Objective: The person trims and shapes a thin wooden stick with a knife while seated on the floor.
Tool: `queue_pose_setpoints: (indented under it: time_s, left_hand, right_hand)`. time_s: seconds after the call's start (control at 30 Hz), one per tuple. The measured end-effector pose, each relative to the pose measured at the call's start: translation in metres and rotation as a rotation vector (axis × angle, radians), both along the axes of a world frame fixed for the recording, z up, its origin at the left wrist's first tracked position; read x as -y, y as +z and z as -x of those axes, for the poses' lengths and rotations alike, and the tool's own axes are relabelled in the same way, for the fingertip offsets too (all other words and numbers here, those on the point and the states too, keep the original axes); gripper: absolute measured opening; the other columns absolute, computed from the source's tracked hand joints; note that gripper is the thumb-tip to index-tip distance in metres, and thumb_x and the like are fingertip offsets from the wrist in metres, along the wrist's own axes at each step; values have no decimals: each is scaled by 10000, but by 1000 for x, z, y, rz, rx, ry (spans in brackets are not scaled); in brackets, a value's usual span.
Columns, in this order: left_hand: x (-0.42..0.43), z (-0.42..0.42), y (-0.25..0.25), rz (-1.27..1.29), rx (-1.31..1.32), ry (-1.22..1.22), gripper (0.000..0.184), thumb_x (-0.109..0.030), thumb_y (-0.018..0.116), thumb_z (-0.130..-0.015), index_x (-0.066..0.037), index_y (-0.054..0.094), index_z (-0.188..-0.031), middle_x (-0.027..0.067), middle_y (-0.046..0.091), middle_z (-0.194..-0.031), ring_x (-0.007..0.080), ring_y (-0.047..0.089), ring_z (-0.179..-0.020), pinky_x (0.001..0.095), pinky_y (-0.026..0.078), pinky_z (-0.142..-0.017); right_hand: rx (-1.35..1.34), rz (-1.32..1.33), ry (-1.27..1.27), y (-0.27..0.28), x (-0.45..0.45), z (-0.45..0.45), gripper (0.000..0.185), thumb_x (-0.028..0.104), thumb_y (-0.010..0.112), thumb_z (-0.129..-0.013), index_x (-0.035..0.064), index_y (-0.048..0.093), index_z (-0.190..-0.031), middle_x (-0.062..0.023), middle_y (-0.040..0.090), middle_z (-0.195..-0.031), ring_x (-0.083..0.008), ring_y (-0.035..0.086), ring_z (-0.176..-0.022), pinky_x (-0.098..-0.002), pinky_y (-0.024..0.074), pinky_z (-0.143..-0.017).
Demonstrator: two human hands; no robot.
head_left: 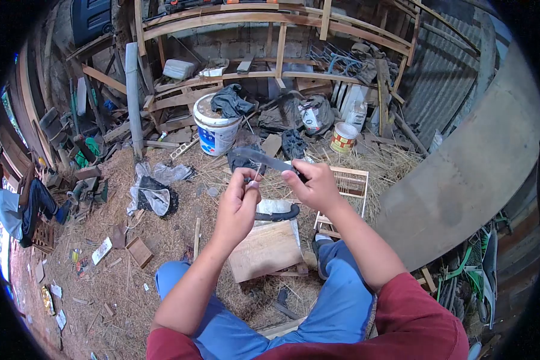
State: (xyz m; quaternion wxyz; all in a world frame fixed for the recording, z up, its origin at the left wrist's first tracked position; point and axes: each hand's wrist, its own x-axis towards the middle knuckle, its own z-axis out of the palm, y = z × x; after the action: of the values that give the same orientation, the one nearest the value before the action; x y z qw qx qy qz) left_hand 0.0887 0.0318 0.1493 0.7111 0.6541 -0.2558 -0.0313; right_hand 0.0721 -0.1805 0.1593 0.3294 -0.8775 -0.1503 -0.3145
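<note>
My right hand [315,185] is closed round the dark handle of a knife [264,158], whose broad blade points left. My left hand [237,204] pinches a thin wooden stick [258,173] between thumb and fingers, and the blade crosses close to its upper end. Whether blade and stick touch, I cannot tell. Below my hands, between my knees, lies a flat wooden board [267,249]. At its far edge is a black curved object [282,215] beside something whitish. A small slatted wooden frame [349,186] stands just beyond my right knee.
A white bucket [216,129] with a dark bag on its lid stands ahead, near a smaller tub [344,138]. A large sheet panel [462,162] leans along the right. At far left sits another person [27,207]. Straw and scraps cover the ground.
</note>
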Motion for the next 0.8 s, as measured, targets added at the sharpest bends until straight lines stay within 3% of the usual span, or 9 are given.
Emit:
queue_pose_setpoints:
  time_s: [0.23, 0.33, 0.4, 0.6, 0.8]
  left_hand:
    - [-3, -1, -10, -48, 52, 15, 180, -125, 514, -1021, -11, 563, -1151, 19, 507, -722, 92, 471, -669, 309, 398, -598]
    - [-4, 4, -4, -85, 27, 13, 207, -163, 511, -1029, 6, 593, -1115, 37, 526, -727, 117, 489, -666, 335, 408, -603]
    - [-3, 9, 3, -152, 263, 80, 247, -204, 514, -1048, 23, 609, -1023, 80, 546, -717, 164, 503, -649, 360, 416, -607]
    - [-3, 6, 0, -229, 331, 137, 347, -270, 535, -1062, 30, 585, -894, 167, 555, -679, 274, 505, -597, 415, 413, -604]
    - [-3, 7, -1, -215, 418, 155, 357, -263, 542, -1058, 24, 591, -851, 167, 550, -650, 294, 485, -553, 421, 394, -565]
  right_hand:
    - [-43, 233, 59, 2, -7, 6, 470, 467, 673, -932, 64, 575, -711, -172, 590, -608, -393, 606, -556, -459, 438, -493]
    - [-83, 202, 70, 5, -7, 7, 466, 457, 677, -930, 61, 569, -710, -166, 593, -609, -391, 608, -558, -463, 440, -497]
    - [-47, 205, 79, 4, -6, 6, 466, 454, 681, -928, 61, 565, -707, -164, 595, -610, -389, 608, -557, -465, 440, -497]
    - [60, 235, 92, 6, -6, 8, 470, 445, 688, -922, 63, 545, -688, -150, 581, -598, -373, 604, -543, -458, 437, -492]
    - [157, 267, 72, 9, -7, 11, 501, 461, 705, -905, 72, 506, -659, -124, 536, -562, -338, 587, -508, -425, 422, -465]
